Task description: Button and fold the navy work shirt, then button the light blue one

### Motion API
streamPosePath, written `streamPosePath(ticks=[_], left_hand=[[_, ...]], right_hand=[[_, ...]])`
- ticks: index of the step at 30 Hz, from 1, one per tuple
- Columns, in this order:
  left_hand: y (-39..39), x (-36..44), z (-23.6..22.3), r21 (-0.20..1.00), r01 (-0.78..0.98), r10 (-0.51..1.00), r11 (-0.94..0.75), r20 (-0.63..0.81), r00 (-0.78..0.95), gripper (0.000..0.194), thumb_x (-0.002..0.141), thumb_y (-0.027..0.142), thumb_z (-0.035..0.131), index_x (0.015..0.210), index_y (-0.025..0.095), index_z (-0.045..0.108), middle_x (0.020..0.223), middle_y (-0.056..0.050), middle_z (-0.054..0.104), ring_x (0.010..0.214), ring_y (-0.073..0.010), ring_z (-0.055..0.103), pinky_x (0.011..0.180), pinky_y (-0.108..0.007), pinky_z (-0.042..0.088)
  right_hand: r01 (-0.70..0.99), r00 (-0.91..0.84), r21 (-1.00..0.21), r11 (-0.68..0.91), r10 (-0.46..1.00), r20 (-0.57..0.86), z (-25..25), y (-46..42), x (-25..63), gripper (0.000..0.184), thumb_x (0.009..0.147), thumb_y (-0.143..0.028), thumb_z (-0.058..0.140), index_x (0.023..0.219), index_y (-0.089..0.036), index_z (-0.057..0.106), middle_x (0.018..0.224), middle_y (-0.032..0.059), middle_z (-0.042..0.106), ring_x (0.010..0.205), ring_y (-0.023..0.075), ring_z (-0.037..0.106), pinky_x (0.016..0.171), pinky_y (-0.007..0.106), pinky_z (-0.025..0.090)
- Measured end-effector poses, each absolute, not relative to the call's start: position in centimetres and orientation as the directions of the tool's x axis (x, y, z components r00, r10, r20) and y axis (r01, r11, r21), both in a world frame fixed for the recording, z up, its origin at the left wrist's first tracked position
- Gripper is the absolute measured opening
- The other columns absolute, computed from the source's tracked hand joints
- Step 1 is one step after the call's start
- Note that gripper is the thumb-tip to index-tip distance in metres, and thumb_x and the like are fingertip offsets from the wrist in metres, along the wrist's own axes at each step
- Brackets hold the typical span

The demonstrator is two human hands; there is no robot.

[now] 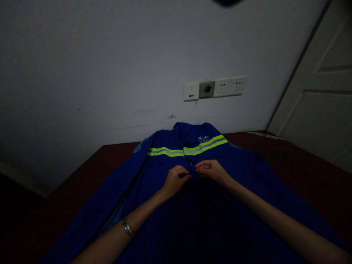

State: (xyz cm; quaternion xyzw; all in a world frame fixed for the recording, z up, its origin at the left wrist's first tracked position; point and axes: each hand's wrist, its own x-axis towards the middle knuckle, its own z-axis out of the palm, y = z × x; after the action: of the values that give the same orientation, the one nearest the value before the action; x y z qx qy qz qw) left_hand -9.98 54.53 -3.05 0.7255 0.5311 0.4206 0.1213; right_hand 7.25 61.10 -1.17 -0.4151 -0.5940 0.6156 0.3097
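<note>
small white print on the blue jacket's chest [204, 139], too blurred to read

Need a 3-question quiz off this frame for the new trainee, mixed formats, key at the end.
1. Multiple choice: what colour are the bright edges of the band across the blue garment?
A) red
B) yellow-green
C) orange

2. True or false: the bracelet is on the arm of the left hand, not that of the right hand.

3. Fill in: the garment's collar end lies toward the ____ with the sockets.

Key: 1 B; 2 true; 3 wall.
</note>
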Motion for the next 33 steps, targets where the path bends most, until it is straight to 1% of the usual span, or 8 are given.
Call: streamPosePath(ticks=[3,8,15,19,22,25,29,33], left_hand=[[54.38,-9.63,-2.86,0.590,0.695,0.860,-0.411,0.505,0.079,0.003,0.073,0.018,0.064,0.074,0.017,0.067,0.078,-0.004,0.067,0.078,-0.0160,0.059,0.074,-0.030,0.044],[54.09,-9.13,-2.64,0.490,0.761,0.827,-0.426,0.552,0.107,0.006,0.075,0.017,0.062,0.078,0.018,0.068,0.079,-0.003,0.066,0.079,-0.0162,0.056,0.076,-0.033,0.041],[53.95,-8.96,-2.73,0.377,0.823,0.793,-0.426,0.593,0.139,0.009,0.077,0.017,0.061,0.082,0.019,0.068,0.079,-0.003,0.065,0.082,-0.0171,0.052,0.077,-0.034,0.036],[53.96,-8.98,-2.69,0.376,0.828,0.796,-0.417,0.591,0.132,0.008,0.078,0.018,0.060,0.080,0.019,0.068,0.077,-0.003,0.066,0.082,-0.0174,0.051,0.077,-0.035,0.036],[53.95,-9.02,-2.66,0.392,0.821,0.804,-0.415,0.581,0.128,0.009,0.078,0.019,0.060,0.081,0.020,0.068,0.078,-0.003,0.066,0.082,-0.0178,0.051,0.078,-0.036,0.036],[53.94,-9.07,-2.62,0.404,0.816,0.809,-0.414,0.574,0.126,0.009,0.078,0.019,0.060,0.081,0.020,0.069,0.078,-0.003,0.066,0.082,-0.0179,0.052,0.077,-0.036,0.036],[53.98,-9.08,-2.57,0.427,0.809,0.816,-0.403,0.568,0.107,0.008,0.077,0.019,0.060,0.080,0.020,0.068,0.079,-0.003,0.066,0.082,-0.0178,0.052,0.077,-0.036,0.036],[54.01,-9.01,-2.48,0.451,0.800,0.826,-0.395,0.557,0.093,0.009,0.077,0.018,0.060,0.079,0.020,0.068,0.079,-0.003,0.067,0.082,-0.0178,0.053,0.076,-0.035,0.036]], right_hand=[[0.095,-0.477,-0.994,-0.061,0.873,-0.099,-1.21,61.03,7.23,0.020,0.055,-0.024,0.072,0.070,-0.014,0.064,0.058,0.0004,0.063,0.055,0.0120,0.060,0.054,0.024,0.051],[0.100,-0.494,-0.995,0.001,0.868,-0.049,-1.22,60.98,7.28,0.022,0.055,-0.026,0.072,0.071,-0.013,0.065,0.058,0.0008,0.063,0.055,0.0120,0.060,0.054,0.024,0.051],[0.095,-0.474,-0.995,-0.044,0.876,-0.084,-1.10,60.92,7.16,0.018,0.056,-0.022,0.070,0.071,-0.013,0.064,0.058,-0.0001,0.064,0.054,0.0109,0.059,0.055,0.023,0.051],[0.052,-0.499,-0.993,-0.103,0.859,-0.115,-0.74,60.90,7.24,0.015,0.056,-0.018,0.066,0.070,-0.013,0.063,0.062,0.0013,0.065,0.057,0.0111,0.061,0.060,0.024,0.051],[0.033,-0.530,-0.995,-0.090,0.843,-0.094,-0.65,60.90,7.36,0.018,0.054,-0.015,0.064,0.071,-0.013,0.063,0.065,0.0017,0.066,0.059,0.0115,0.061,0.062,0.025,0.051],[0.049,-0.560,-0.999,-0.010,0.828,-0.036,-0.79,60.89,7.41,0.023,0.052,-0.016,0.066,0.074,-0.013,0.062,0.063,0.0011,0.066,0.058,0.0119,0.061,0.059,0.025,0.049],[0.054,-0.564,-0.994,0.092,0.825,0.046,-1.12,60.89,7.35,0.023,0.054,-0.021,0.068,0.075,-0.014,0.062,0.065,0.0003,0.065,0.059,0.0124,0.060,0.057,0.024,0.048],[0.064,-0.559,-0.976,0.210,0.817,0.139,-1.42,60.82,7.20,0.020,0.057,-0.021,0.068,0.075,-0.014,0.061,0.068,0.0012,0.065,0.065,0.0130,0.061,0.064,0.026,0.048]])
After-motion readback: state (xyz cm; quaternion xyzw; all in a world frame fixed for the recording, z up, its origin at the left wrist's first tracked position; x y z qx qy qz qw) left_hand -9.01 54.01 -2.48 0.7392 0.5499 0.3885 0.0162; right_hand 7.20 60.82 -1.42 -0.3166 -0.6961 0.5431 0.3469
